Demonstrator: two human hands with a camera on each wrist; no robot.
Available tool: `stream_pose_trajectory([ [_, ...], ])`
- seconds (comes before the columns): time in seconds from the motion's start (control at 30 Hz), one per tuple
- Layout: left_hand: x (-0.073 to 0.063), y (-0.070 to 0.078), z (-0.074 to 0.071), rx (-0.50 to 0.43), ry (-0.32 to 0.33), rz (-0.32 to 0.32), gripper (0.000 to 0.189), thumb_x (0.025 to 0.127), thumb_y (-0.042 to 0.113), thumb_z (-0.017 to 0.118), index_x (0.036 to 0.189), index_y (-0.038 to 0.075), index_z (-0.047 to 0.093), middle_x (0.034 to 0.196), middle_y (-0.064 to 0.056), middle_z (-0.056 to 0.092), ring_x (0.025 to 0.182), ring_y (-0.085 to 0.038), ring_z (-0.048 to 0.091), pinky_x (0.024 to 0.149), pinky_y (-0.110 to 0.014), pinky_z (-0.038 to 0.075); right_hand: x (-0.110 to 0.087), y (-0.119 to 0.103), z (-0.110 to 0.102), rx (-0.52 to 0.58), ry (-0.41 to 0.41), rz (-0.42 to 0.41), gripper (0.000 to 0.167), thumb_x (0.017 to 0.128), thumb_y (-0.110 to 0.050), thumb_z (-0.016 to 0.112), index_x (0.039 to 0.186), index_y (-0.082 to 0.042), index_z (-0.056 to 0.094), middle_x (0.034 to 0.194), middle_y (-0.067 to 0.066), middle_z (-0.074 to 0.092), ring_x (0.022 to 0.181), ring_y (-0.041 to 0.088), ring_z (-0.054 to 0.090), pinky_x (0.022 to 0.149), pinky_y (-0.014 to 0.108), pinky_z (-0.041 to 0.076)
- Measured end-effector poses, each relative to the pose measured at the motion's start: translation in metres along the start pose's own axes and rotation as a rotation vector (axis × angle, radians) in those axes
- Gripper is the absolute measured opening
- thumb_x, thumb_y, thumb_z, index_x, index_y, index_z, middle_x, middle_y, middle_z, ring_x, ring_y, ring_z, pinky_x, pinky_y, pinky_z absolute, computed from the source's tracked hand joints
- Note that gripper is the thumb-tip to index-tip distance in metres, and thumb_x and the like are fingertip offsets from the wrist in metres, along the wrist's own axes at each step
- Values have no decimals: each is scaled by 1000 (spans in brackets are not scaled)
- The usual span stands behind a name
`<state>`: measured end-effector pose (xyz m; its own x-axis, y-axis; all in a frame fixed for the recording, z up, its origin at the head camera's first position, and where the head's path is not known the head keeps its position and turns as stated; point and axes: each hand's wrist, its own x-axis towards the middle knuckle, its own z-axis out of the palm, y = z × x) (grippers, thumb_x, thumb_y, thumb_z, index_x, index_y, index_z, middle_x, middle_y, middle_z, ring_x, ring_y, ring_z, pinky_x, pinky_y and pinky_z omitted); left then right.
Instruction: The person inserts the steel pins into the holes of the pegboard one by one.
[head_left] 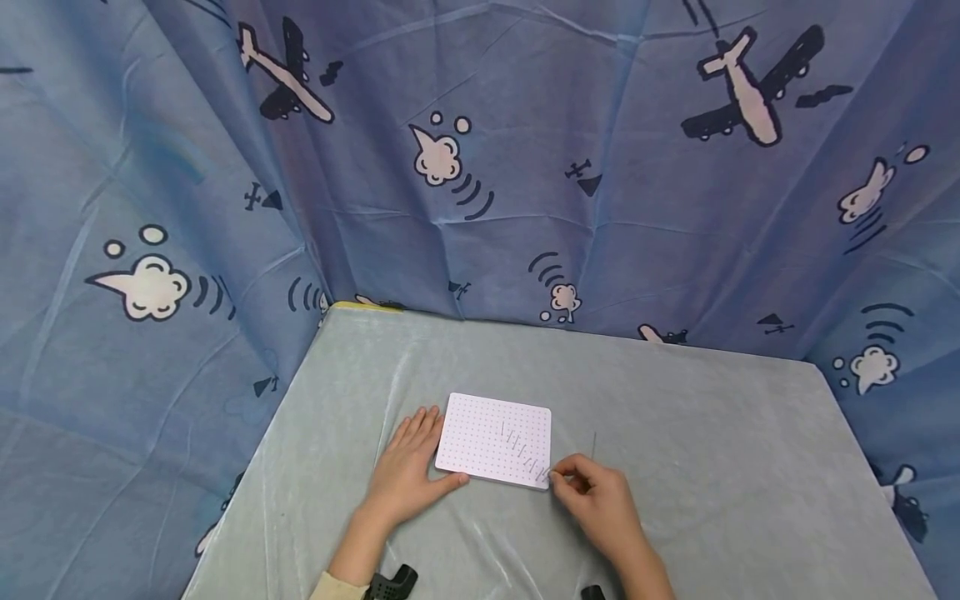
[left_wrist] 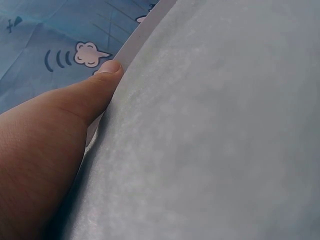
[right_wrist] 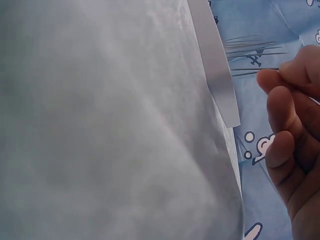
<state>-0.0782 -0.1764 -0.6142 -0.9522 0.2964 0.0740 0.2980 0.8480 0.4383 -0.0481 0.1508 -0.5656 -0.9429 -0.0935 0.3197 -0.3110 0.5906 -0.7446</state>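
A white board (head_left: 468, 437) with a grid of small holes lies on the cloth-covered table. Several thin metal pins (head_left: 517, 446) stand in it, in a slanting row down to its near right corner. At that corner my right hand (head_left: 600, 504) holds thumb and forefinger together; the right wrist view shows them pinching the end of a thin pin (right_wrist: 255, 69) that rises from the board. My left hand (head_left: 405, 471) lies along the board's left side with fingers straight. Its thumb (left_wrist: 107, 75) touches the board's near edge.
A thin dark line (head_left: 595, 444), perhaps another pin, shows just beyond the right hand. Pale grey cloth (head_left: 720, 467) covers the table, creased near the front. Blue curtains (head_left: 510, 167) printed with planes hang behind and at the sides.
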Motion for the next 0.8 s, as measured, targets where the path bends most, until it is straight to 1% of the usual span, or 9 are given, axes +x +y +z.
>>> stream_pose_trajectory([
  [0.23, 0, 1, -1, -1, -1, 2, 113, 92, 84, 62, 172, 10, 34, 179, -8, 27, 168, -23, 14, 138, -38, 5, -1, 4, 2, -7, -11, -48, 32, 82, 6, 90, 86, -23, 77, 65, -22, 58, 55, -4, 50, 49, 15, 44],
  [0.43, 0, 2, -3, -6, 22, 15, 112, 92, 83, 64, 171, 8, 37, 178, -10, 29, 167, -27, 18, 138, -43, 11, 0, 4, 1, -42, -23, -83, 33, 81, 4, 90, 85, -26, 76, 61, -27, 48, 52, -7, 43, 46, 14, 38],
  [0.47, 0, 2, -3, -9, 26, 17, 112, 92, 83, 64, 171, 8, 37, 178, -10, 30, 167, -27, 19, 138, -44, 12, 0, 4, 2, -53, -24, -85, 33, 81, 3, 91, 85, -26, 76, 60, -27, 47, 52, -7, 42, 46, 14, 38],
  [0.63, 1, 2, -2, -13, 24, 7, 113, 92, 84, 63, 171, 7, 36, 178, -10, 28, 168, -26, 17, 138, -43, 10, 3, 1, 3, -110, -35, -99, 33, 80, 1, 92, 84, -27, 75, 62, -30, 49, 53, -9, 43, 47, 14, 38],
  [0.8, 0, 1, 0, 1, 27, 9, 113, 92, 85, 62, 171, 7, 37, 178, -9, 29, 167, -27, 18, 138, -44, 11, 3, -1, 0, -126, -50, -105, 30, 80, 1, 92, 84, -24, 77, 64, -30, 50, 53, -10, 42, 47, 13, 39],
])
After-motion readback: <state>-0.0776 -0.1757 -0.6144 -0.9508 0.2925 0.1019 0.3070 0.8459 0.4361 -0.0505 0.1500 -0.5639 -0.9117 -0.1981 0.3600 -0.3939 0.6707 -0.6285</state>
